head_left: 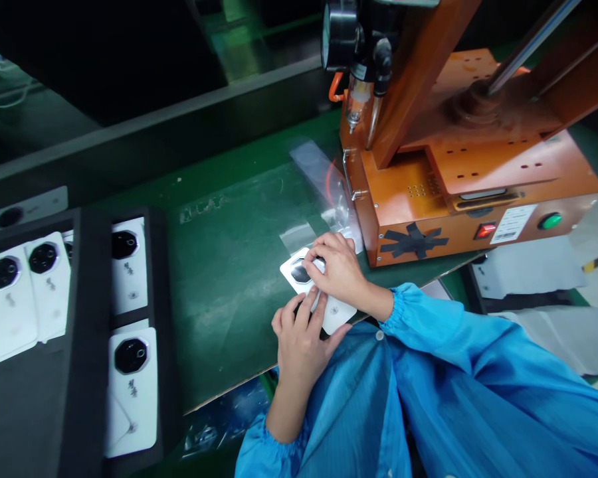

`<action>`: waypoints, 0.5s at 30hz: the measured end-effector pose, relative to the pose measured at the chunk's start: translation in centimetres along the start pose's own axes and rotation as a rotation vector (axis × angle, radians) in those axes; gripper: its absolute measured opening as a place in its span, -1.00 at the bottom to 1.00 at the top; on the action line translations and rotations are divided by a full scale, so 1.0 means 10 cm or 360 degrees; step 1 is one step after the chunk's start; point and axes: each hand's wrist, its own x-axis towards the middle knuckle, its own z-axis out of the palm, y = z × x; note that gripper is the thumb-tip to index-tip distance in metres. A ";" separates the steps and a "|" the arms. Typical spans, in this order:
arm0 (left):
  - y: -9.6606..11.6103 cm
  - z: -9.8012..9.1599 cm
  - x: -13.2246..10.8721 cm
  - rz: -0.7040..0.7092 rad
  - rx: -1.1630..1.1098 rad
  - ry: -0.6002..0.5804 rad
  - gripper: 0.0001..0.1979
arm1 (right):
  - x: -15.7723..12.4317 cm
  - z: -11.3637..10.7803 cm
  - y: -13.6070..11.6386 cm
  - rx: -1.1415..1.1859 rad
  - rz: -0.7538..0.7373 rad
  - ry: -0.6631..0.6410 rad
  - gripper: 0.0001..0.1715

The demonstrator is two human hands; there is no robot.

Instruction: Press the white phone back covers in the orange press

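A white phone back cover (343, 315) with a dark eight-sided camera window (300, 271) lies tilted at the front edge of the green table. My left hand (301, 342) grips its lower left side, with fingers over the face and the thumb at the bottom edge. Bent over the camera window, my right hand (339, 271) has its thumb and fingertips closed together at the window's surface. Whatever those fingertips pinch is too small to make out. Both hands partly cover the cover's face.
An orange press machine (423, 226) stands at the right of the green mat (219, 292). Clear plastic film (323, 179) lies beside it. At left, black foam trays (154, 279) hold several similar white covers (134, 392). More pale sheets (538, 269) lie below right.
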 end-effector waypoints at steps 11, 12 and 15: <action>0.02 -0.01 0.03 -0.0021 -0.0045 0.0065 -0.39 | -0.24 -0.38 -0.07 -0.0156 -0.0310 0.0001 -0.59; 0.03 -0.03 0.03 -0.0030 -0.0052 0.0068 -0.41 | -0.31 -0.49 -0.09 -0.0175 -0.0395 -0.0095 -0.55; 0.03 -0.12 0.05 -0.0015 -0.0085 0.0072 -0.46 | -0.52 -0.82 -0.14 -0.0255 -0.0682 -0.0519 -0.44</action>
